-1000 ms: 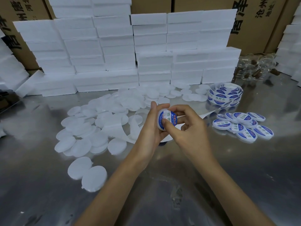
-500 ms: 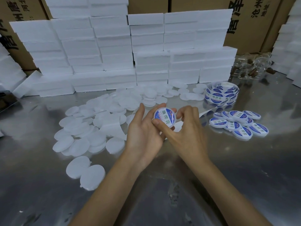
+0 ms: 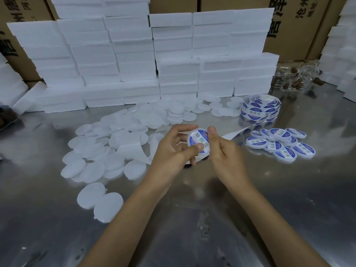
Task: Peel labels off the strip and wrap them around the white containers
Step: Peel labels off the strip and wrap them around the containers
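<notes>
Both thumbs press on the labelled container point(image 3: 198, 142), held between the two hands above the table point(image 3: 289, 199). On the left hand point(image 3: 173, 149) the thumb lies across the lower face of the label while the fingers curl behind and over the rim; the right hand point(image 3: 221, 149) has its thumb at the upper right edge, its other fingers folded under and mostly hidden. The label looks largely stuck down, so this is probably the smoothing stage.

Trouble could come from uneven thumb pressure, which may trap a crease or a bubble, or leave the end that wraps the side lifting. The container is small and slick-looking, so a hard squeeze at the rim might pop it out of the grip. A loose length of backing strip point(image 3: 234, 133) runs from just behind the right hand to the label roll point(image 3: 260, 108); a snag there could drag the roll.

Finished containers point(image 3: 281, 143) lie in a small heap to the right, near the roll. Blank white containers point(image 3: 107, 153) spread in a broad scatter to the left and back, two of them apart and nearer the person. The table is shiny metal, with smears and glare. Stacked white foam blocks point(image 3: 134, 60) wall off the back, cardboard boxes point(image 3: 289, 26) with printed characters stand behind them, and a clear bag point(image 3: 296, 79) holding brown pieces sits at the far right.
</notes>
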The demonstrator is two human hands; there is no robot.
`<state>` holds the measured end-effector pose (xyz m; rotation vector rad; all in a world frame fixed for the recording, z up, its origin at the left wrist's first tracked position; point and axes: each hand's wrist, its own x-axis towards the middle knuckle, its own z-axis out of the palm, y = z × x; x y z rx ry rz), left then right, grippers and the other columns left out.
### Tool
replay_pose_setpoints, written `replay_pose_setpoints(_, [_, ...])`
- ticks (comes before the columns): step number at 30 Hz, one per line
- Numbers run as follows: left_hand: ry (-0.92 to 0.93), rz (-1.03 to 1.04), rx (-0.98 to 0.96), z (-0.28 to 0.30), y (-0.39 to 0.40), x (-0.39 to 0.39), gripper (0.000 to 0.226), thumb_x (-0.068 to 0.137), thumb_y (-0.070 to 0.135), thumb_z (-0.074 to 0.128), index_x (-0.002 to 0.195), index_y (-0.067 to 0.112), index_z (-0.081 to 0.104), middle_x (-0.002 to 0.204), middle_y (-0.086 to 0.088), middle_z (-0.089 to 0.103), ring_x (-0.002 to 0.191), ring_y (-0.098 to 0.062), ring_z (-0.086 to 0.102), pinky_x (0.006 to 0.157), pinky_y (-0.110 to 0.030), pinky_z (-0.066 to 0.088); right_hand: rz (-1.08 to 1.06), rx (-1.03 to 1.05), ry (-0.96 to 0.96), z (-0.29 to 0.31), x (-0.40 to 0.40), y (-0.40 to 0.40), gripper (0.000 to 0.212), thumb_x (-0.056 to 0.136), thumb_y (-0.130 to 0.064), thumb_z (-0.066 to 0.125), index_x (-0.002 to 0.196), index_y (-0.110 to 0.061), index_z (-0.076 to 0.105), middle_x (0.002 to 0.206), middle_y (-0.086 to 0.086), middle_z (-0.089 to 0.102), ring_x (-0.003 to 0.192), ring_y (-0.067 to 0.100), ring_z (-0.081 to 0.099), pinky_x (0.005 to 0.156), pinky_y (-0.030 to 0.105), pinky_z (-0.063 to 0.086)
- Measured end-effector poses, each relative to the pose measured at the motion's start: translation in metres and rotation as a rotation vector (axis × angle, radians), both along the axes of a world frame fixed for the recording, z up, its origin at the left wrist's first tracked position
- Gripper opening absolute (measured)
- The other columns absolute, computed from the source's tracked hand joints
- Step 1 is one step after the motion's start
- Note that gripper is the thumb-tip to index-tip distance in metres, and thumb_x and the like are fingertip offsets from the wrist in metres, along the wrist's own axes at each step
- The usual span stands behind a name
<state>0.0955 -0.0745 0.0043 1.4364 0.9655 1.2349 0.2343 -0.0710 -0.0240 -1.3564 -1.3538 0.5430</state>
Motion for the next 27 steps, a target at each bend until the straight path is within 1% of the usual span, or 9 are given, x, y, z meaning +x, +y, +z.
replay_pose_setpoints(3, [-0.044, 0.067, -0.018, 0.001, 0.001, -0.004, 0.031, 0.080, 0.007, 0.082, 0.101, 0.015, 0.061, 0.085, 0.002, 0.075, 0.052, -0.022, 0.068, 0.058, -0.027, 0.059, 0.117, -0.004, 0.104, 0.000, -0.001, -0.003, 0.059, 0.100, -0.055, 0.039, 0.061, -0.011, 0.049, 0.051, -0.004, 0.041, 0.053, 0.007, 0.038, 0.049, 0.019, 0.031])
replay_pose_setpoints(6, [-0.129, 0.119, -0.057, -0.001, 0.004, -0.008, 0.028, 0.082, 0.009, 0.081, 0.092, 0.009, 0.055, 0.085, -0.011, 0.077, 0.061, -0.031, 0.074, 0.058, -0.032, 0.061, 0.204, 0.016, -0.046, -0.002, -0.005, -0.006, 0.060, 0.090, -0.067, 0.041, 0.079, -0.012, 0.063, 0.064, 0.010, 0.049, 0.059, 0.009, 0.041, 0.056, 0.025, 0.035])
replay_pose_setpoints(9, [-0.150, 0.149, -0.042, -0.003, 0.005, -0.009, 0.027, 0.086, 0.015, 0.079, 0.084, 0.008, 0.053, 0.080, -0.013, 0.077, 0.065, -0.031, 0.075, 0.061, -0.034, 0.063, 0.157, 0.033, -0.109, -0.003, -0.007, -0.006, 0.053, 0.099, -0.053, 0.039, 0.073, -0.009, 0.055, 0.055, -0.001, 0.043, 0.055, 0.011, 0.039, 0.057, 0.032, 0.035])
replay_pose_setpoints(11, [-0.158, 0.133, -0.036, -0.003, 0.005, -0.008, 0.026, 0.088, 0.020, 0.076, 0.085, 0.008, 0.053, 0.079, -0.013, 0.077, 0.066, -0.031, 0.075, 0.058, -0.030, 0.062, 0.091, 0.052, -0.126, -0.004, -0.006, -0.004, 0.049, 0.105, -0.043, 0.035, 0.066, -0.016, 0.051, 0.055, -0.004, 0.054, 0.055, 0.010, 0.046, 0.057, 0.031, 0.038])
replay_pose_setpoints(13, [-0.151, 0.090, -0.037, -0.003, 0.004, -0.006, 0.019, 0.090, 0.019, 0.074, 0.095, 0.009, 0.058, 0.082, -0.010, 0.077, 0.067, -0.030, 0.076, 0.061, -0.032, 0.063, 0.023, 0.075, -0.136, -0.007, -0.005, -0.002, 0.049, 0.106, -0.039, 0.033, 0.060, -0.027, 0.046, 0.056, -0.014, 0.057, 0.056, 0.004, 0.051, 0.054, 0.017, 0.035])
replay_pose_setpoints(15, [-0.104, 0.019, -0.025, -0.002, 0.002, -0.003, 0.025, 0.088, 0.009, 0.075, 0.109, 0.015, 0.064, 0.088, -0.005, 0.076, 0.075, -0.024, 0.076, 0.063, -0.032, 0.063, -0.016, 0.069, -0.147, -0.009, -0.006, -0.002, 0.047, 0.106, -0.039, 0.033, 0.064, -0.030, 0.052, 0.057, -0.017, 0.059, 0.060, 0.001, 0.055, 0.057, 0.015, 0.038])
replay_pose_setpoints(18, [-0.055, -0.004, 0.000, -0.001, 0.000, -0.003, 0.040, 0.080, -0.001, 0.080, 0.113, 0.017, 0.067, 0.094, -0.004, 0.075, 0.081, -0.018, 0.076, 0.062, -0.030, 0.062, -0.022, 0.041, -0.158, -0.011, -0.005, -0.002, 0.046, 0.106, -0.045, 0.031, 0.085, -0.023, 0.065, 0.070, -0.007, 0.067, 0.071, 0.012, 0.062, 0.067, 0.033, 0.047])
replay_pose_setpoints(21, [-0.110, 0.033, -0.011, 0.000, -0.001, -0.005, 0.033, 0.080, 0.002, 0.081, 0.107, 0.015, 0.069, 0.089, -0.006, 0.077, 0.078, -0.023, 0.077, 0.061, -0.028, 0.061, 0.079, 0.029, -0.018, -0.008, -0.005, -0.005, 0.052, 0.104, -0.051, 0.030, 0.081, -0.019, 0.064, 0.073, -0.003, 0.069, 0.075, 0.014, 0.064, 0.071, 0.038, 0.050])
replay_pose_setpoints(27, [-0.141, 0.118, 0.000, -0.002, 0.000, -0.005, 0.014, 0.086, 0.012, 0.077, 0.100, 0.014, 0.074, 0.082, -0.006, 0.077, 0.072, -0.024, 0.076, 0.057, -0.028, 0.060, 0.060, 0.078, -0.195, -0.006, -0.005, -0.007, 0.050, 0.102, -0.052, 0.037, 0.071, -0.014, 0.050, 0.055, -0.007, 0.047, 0.054, 0.012, 0.043, 0.054, 0.031, 0.034])
